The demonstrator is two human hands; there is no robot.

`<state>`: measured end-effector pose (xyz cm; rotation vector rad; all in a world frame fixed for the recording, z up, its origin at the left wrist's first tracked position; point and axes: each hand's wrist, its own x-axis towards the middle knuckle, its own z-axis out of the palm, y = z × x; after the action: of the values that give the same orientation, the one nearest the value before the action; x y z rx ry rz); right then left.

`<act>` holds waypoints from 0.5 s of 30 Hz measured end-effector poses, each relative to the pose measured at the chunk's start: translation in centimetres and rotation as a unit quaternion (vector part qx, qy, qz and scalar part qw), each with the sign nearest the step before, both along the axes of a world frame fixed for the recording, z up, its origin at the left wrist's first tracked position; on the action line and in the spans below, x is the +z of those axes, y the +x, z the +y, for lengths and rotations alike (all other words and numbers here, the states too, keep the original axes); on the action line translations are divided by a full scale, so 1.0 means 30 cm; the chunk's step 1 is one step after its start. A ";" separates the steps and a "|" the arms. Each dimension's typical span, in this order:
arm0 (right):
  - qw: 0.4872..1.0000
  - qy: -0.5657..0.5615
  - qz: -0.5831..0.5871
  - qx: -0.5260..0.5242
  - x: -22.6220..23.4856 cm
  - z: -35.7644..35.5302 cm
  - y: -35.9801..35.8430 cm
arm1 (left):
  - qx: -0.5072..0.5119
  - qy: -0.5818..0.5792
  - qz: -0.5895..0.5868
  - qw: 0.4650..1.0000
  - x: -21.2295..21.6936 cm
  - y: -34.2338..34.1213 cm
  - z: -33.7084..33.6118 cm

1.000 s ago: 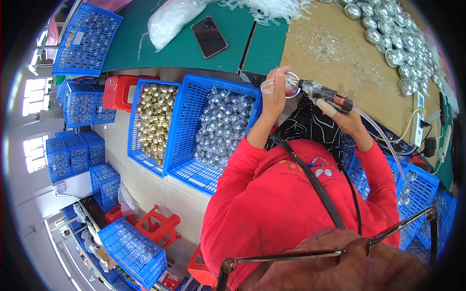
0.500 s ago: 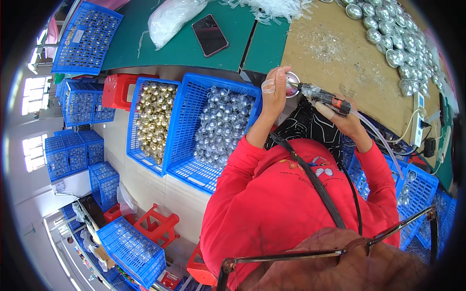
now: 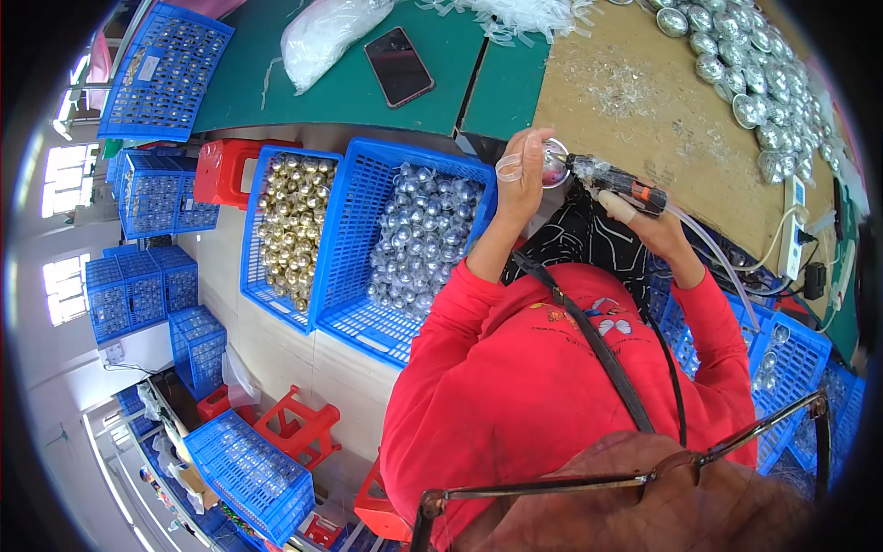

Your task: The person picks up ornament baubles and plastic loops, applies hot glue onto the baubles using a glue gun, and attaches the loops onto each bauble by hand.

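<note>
My left hand is closed around a shiny silver bauble, which shows a pinkish tint on its face. A clear ring of plastic circles one of that hand's fingers. My right hand grips a black hand tool with an orange band, its narrow tip pointing left and meeting the bauble, or nearly so; the exact contact is too small to tell. A pale hose runs from the tool's back end. Something light-coloured covers one finger of my right hand.
Silver baubles crowd the cardboard-topped table, beside clear scraps. A phone and white plastic bag lie on the green tabletop. Blue crates of gold baubles and silver ones stand left. A power strip is at right.
The bauble has turned slightly in my left hand, and the tool has shifted a little. Otherwise both hands stay nearly in place.
</note>
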<state>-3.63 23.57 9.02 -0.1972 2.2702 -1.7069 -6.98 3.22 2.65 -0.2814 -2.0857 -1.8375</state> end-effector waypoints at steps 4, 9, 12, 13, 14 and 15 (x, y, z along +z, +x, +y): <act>0.999 0.011 0.033 0.013 0.010 0.004 -0.003 | -0.007 0.008 0.001 1.000 0.006 0.002 -0.004; 0.999 -0.032 0.038 -0.001 0.030 0.004 0.008 | -0.013 0.003 0.003 1.000 0.006 0.003 -0.010; 0.998 -0.045 0.043 0.002 -0.001 0.000 0.004 | -0.015 -0.002 0.004 1.000 0.005 0.005 -0.010; 0.998 -0.045 0.042 0.003 0.000 -0.001 0.007 | -0.013 -0.005 0.005 1.000 0.004 0.005 -0.009; 0.999 -0.023 0.041 0.002 0.001 -0.001 0.011 | -0.013 -0.005 0.004 1.000 0.002 0.006 -0.009; 0.999 -0.001 0.039 0.001 0.003 -0.002 0.013 | -0.015 -0.001 0.003 1.000 0.000 0.005 -0.009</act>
<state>-3.25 23.52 9.13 -0.2708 2.3234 -1.7308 -6.84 2.96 2.67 -0.3209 -2.0904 -1.8497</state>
